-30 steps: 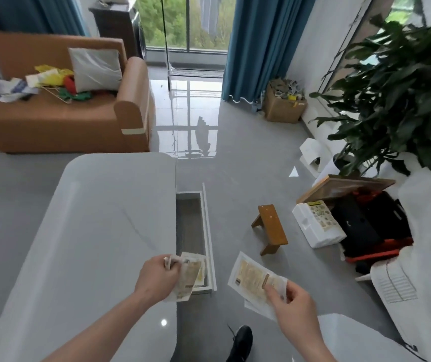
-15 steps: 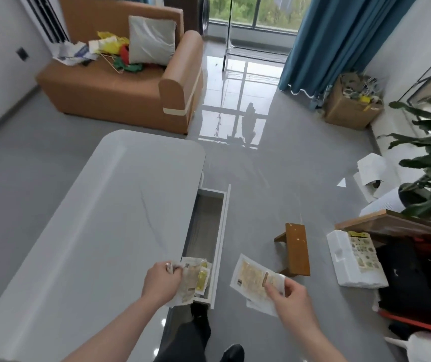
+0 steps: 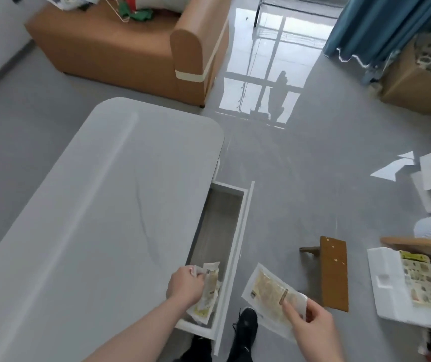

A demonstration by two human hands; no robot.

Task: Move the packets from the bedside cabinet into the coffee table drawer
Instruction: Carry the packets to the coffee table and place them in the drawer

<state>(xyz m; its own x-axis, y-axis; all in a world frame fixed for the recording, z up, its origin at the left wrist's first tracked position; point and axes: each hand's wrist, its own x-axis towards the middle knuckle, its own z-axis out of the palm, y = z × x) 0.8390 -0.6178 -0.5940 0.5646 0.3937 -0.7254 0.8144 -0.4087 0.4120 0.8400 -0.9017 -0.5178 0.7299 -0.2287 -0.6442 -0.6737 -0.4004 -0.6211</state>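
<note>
The white coffee table (image 3: 99,210) fills the left of the view, with its drawer (image 3: 219,220) pulled open on the right side. My left hand (image 3: 185,284) grips a crumpled yellowish packet (image 3: 207,293) over the near end of the drawer. My right hand (image 3: 311,322) holds a flat white-edged packet (image 3: 266,291) above the floor, right of the drawer front. The drawer's far part shows a bare grey bottom. The bedside cabinet is out of view.
A small wooden stool (image 3: 333,275) stands on the floor right of the drawer. White foam packing with a leaflet (image 3: 405,286) lies at the right edge. An orange sofa (image 3: 130,48) stands beyond the table. My black shoe (image 3: 245,327) is below the drawer front.
The camera has tilted down and come closer to the table. My left hand has lowered its packet toward the near end of the drawer. My right hand still holds its packet.
</note>
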